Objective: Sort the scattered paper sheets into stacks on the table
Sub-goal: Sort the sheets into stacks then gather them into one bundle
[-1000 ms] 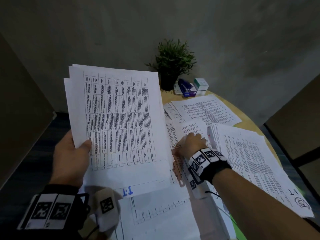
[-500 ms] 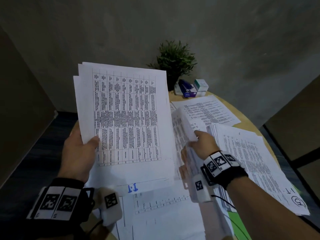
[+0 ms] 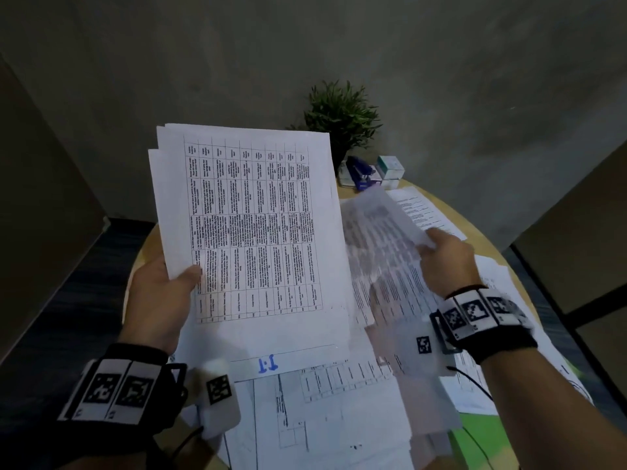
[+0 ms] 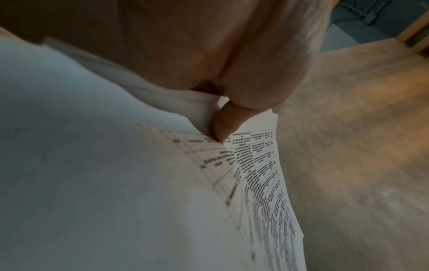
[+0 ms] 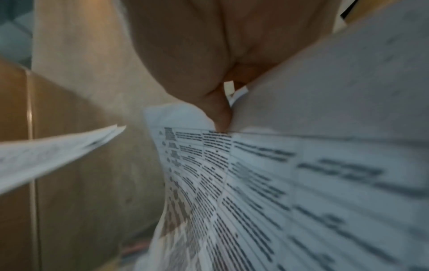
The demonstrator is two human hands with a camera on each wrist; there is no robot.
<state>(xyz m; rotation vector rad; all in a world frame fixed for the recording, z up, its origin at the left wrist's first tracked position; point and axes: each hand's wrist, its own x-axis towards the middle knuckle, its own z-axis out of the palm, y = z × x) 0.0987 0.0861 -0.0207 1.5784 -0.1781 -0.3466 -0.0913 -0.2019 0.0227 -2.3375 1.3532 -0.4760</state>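
Observation:
My left hand (image 3: 163, 296) holds a bundle of printed sheets (image 3: 251, 232) up off the table, thumb on the top page, which shows a table of text and a blue "1:1" mark. In the left wrist view the thumb (image 4: 225, 126) presses on that bundle (image 4: 255, 174). My right hand (image 3: 444, 262) pinches one printed sheet (image 3: 383, 252) by its edge and lifts it, blurred, just right of the bundle. The right wrist view shows the thumb (image 5: 220, 113) pinching this sheet (image 5: 267, 183). More sheets (image 3: 325, 412) lie scattered on the round wooden table (image 3: 448, 212).
At the table's far edge stand a potted plant (image 3: 342, 113), a blue stapler (image 3: 359, 171) and small white-green boxes (image 3: 390, 166). A further stack of sheets (image 3: 492, 276) lies at the right, a green item (image 3: 481, 439) at the near right. Dark floor borders the table's left side.
My right hand went from pressing on the table's papers to pinching one sheet and lifting it up and to the right. The left hand's bundle shifted slightly right.

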